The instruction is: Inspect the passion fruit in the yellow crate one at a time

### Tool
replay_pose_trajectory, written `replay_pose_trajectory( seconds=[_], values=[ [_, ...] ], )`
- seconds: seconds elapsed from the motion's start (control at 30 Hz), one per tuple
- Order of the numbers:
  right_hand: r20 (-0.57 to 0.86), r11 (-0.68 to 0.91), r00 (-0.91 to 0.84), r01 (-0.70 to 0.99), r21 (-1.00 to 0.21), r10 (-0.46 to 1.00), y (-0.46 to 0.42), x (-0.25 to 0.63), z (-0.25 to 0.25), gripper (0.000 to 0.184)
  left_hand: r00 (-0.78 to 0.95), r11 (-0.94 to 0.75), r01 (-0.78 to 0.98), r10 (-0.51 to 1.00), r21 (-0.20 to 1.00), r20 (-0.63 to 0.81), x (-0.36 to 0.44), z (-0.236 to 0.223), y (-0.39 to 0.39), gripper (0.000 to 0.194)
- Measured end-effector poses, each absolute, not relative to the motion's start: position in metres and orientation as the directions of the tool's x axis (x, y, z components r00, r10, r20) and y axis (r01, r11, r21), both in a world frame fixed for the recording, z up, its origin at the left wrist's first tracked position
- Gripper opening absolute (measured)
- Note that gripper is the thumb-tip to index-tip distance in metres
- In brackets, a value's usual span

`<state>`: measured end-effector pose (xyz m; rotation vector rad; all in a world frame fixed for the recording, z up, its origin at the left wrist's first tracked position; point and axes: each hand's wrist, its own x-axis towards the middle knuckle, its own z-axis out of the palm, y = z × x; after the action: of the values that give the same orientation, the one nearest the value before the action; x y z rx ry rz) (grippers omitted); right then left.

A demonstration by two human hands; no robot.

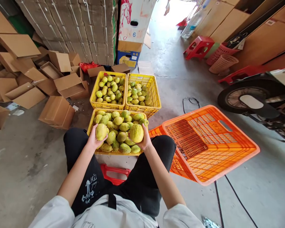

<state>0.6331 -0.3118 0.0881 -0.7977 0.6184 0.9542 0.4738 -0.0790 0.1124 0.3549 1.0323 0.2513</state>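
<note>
My left hand (pixel 94 141) is closed around a yellow-green fruit (pixel 101 131), oval and smooth-looking, at the left side of the near crate. A rounder, paler fruit with faint stripes (pixel 136 133) is in my right hand (pixel 145 139), which grips it from the right. Both fruits are held above a yellow plastic crate (pixel 118 153) between my knees. Many green and yellow oval fruits (pixel 122 136) fill that crate, some with rough or blotched skin; I cannot tell their exact kind.
Two more yellow crates (pixel 156 91) of similar fruit stand just beyond. An orange basket (pixel 228 152) sits at my right. Cardboard boxes (pixel 57 110) litter the left floor. A red stool (pixel 199 47) and a motorcycle wheel (pixel 242 95) are farther right.
</note>
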Motion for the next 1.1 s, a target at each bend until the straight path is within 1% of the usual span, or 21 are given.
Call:
replay_pose_trajectory(
  seconds=[0.13, 0.23, 0.4, 0.5, 0.6, 0.67, 0.73, 0.8, 0.9, 1.0, 1.03, 1.1],
  values=[
    [-0.736, 0.353, 0.405, -0.905, -0.237, 0.543, -0.307, 0.637, 0.077, 0.033, 0.451, 0.941, -0.008, 0.305, 0.338, -0.839, 0.486, 0.13, -0.086, 0.037],
    [-0.692, 0.401, 0.429, -0.89, -0.215, 0.581, -0.304, 0.639, 0.075, 0.032, 0.433, 0.943, -0.018, 0.307, 0.333, -0.847, 0.489, 0.137, -0.088, 0.036],
    [-0.71, 0.457, 0.492, -0.849, -0.264, 0.504, -0.3, 0.635, 0.072, 0.033, 0.398, 0.914, -0.114, 0.401, 0.389, -0.825, 0.488, 0.135, -0.091, 0.019],
    [-0.726, 0.478, 0.549, -0.81, -0.339, 0.415, -0.296, 0.636, 0.072, 0.035, 0.391, 0.902, -0.145, 0.43, 0.407, -0.814, 0.49, 0.132, -0.093, 0.014],
    [-0.75, 0.42, 0.554, -0.815, -0.4, 0.361, -0.292, 0.637, 0.072, 0.036, 0.361, 0.896, -0.134, 0.442, 0.423, -0.821, 0.49, 0.128, -0.094, 0.014],
    [-0.773, 0.369, 0.519, -0.843, -0.392, 0.365, -0.291, 0.636, 0.071, 0.033, 0.32, 0.883, -0.126, 0.467, 0.452, -0.824, 0.489, 0.124, -0.095, 0.016],
    [-0.785, 0.331, 0.482, -0.869, -0.369, 0.389, -0.29, 0.631, 0.067, 0.03, 0.327, 0.883, -0.121, 0.467, 0.454, -0.821, 0.489, 0.119, -0.096, 0.018],
    [-0.786, 0.284, 0.447, -0.892, -0.353, 0.426, -0.289, 0.626, 0.063, 0.03, 0.365, 0.898, -0.112, 0.436, 0.426, -0.823, 0.488, 0.116, -0.097, 0.019],
    [-0.789, 0.197, 0.388, -0.922, -0.334, 0.477, -0.287, 0.62, 0.059, 0.033, 0.37, 0.937, -0.071, 0.342, 0.341, -0.864, 0.49, 0.115, -0.1, 0.028],
    [-0.776, 0.172, 0.371, -0.928, -0.331, 0.511, -0.286, 0.618, 0.058, 0.032, 0.365, 0.966, -0.032, 0.251, 0.257, -0.896, 0.492, 0.117, -0.103, 0.037],
    [-0.766, 0.18, 0.376, -0.926, -0.332, 0.521, -0.285, 0.618, 0.059, 0.032, 0.373, 0.968, -0.022, 0.24, 0.25, -0.896, 0.492, 0.118, -0.104, 0.038],
    [-0.748, 0.201, 0.386, -0.922, -0.331, 0.54, -0.285, 0.618, 0.059, 0.034, 0.39, 0.961, -0.012, 0.257, 0.275, -0.884, 0.493, 0.117, -0.104, 0.038]
  ],
)
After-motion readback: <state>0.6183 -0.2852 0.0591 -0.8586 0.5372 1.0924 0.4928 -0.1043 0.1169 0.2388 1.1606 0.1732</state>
